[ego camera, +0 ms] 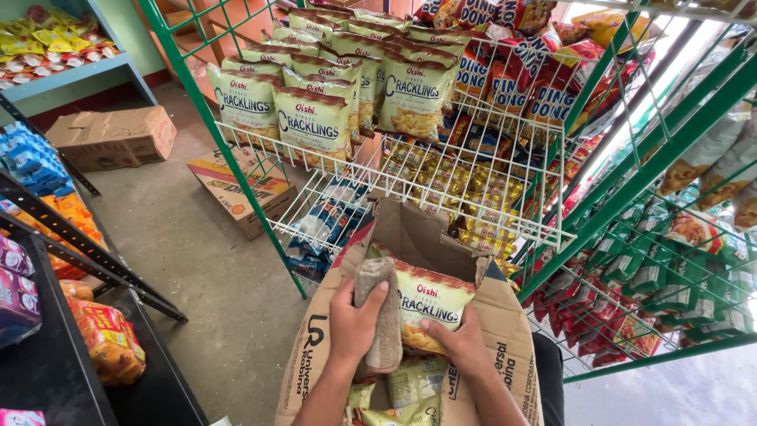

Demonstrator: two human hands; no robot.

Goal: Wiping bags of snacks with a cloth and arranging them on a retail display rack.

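Note:
An open brown cardboard box point(505, 331) sits in front of me, holding several pale green snack bags. My left hand point(355, 323) is closed around a folded grey cloth point(382, 312) held over the box. My right hand point(461, 341) grips the lower edge of a pale green and yellow snack bag point(430, 298), lifted partly out of the box. Just beyond the box stands a green-framed white wire rack point(331, 193), whose upper shelf carries rows of the same pale green snack bags point(311, 118).
Red and yellow snack bags point(505, 79) fill the rack's right part, small yellow packs point(465, 189) the shelf below. A second green rack point(670, 260) stands on the right. Two cardboard boxes point(110, 138) lie on the concrete floor. A dark shelf point(55, 371) with packets is on my left.

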